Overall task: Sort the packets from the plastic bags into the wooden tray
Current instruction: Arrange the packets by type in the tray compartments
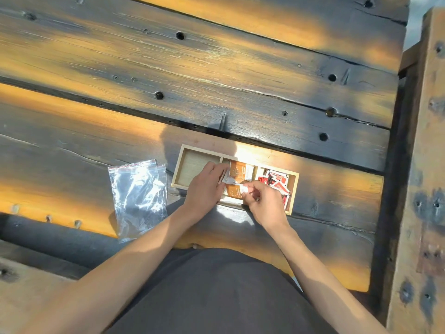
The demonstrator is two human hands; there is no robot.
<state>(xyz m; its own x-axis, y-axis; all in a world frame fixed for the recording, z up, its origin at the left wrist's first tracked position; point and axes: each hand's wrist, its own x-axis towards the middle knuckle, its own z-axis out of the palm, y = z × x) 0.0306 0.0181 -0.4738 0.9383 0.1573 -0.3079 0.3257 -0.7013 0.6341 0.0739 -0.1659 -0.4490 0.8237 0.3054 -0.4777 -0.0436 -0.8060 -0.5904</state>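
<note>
A wooden tray (179, 162) with three compartments lies on the plank table. Its left compartment (192, 168) is bare. The middle one holds orange packets (237, 169). The right one is filled with several red, white and black packets (277, 180). My left hand (204, 186) reaches over the tray's middle, fingers pinched on a crumpled clear plastic bag (228, 180). My right hand (263, 204) sits over the tray's front edge, fingers closed on the other side of the same bag, beside an orange packet (234, 191).
Empty clear zip bags (138, 194) with red seal strips lie flat on the table left of the tray. The dark, weathered planks (216, 80) have gaps and bolt holes. A wooden beam (423, 165) runs along the right side. My dark clothing fills the bottom.
</note>
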